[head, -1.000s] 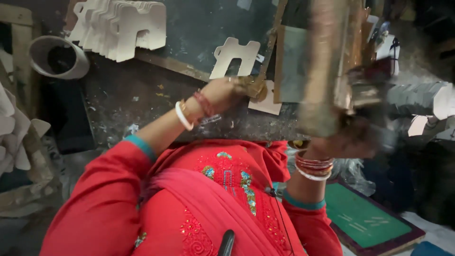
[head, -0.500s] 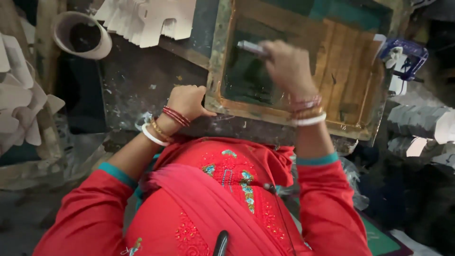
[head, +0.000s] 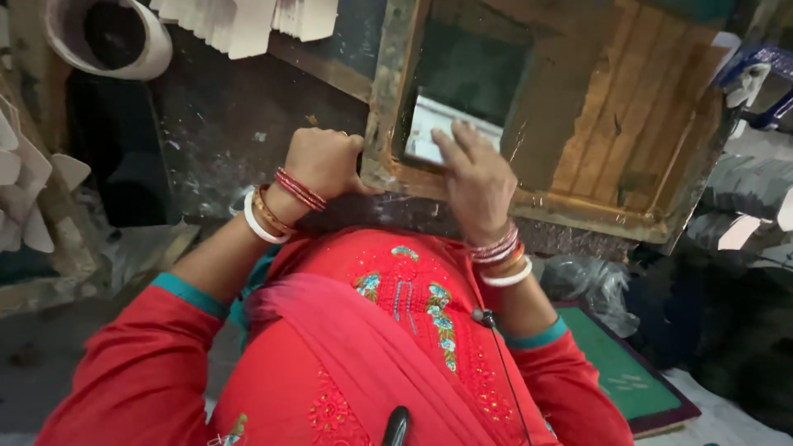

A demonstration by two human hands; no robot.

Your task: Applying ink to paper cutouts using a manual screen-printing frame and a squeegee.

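A wooden screen-printing frame [head: 388, 91] lies flat on the dark, paint-stained table [head: 223, 132]. Its mesh window is dark green, and wooden boards cover its right half. My left hand [head: 324, 161] grips the frame's near left corner. My right hand [head: 472, 175] rests inside the window, fingers closed over a pale flat squeegee [head: 425, 132] held against the mesh near the frame's front edge. Both wrists carry red and white bangles.
A white round container [head: 107, 37] with dark contents stands at the far left. White cut card shapes [head: 248, 21] are stacked at the back, and more lie at the left edge [head: 21, 198]. A green board [head: 632, 372] lies low on the right.
The frame came down flat onto the table. My right hand drew the squeegee from the far side of the mesh toward me. My left hand moved to the frame's corner.
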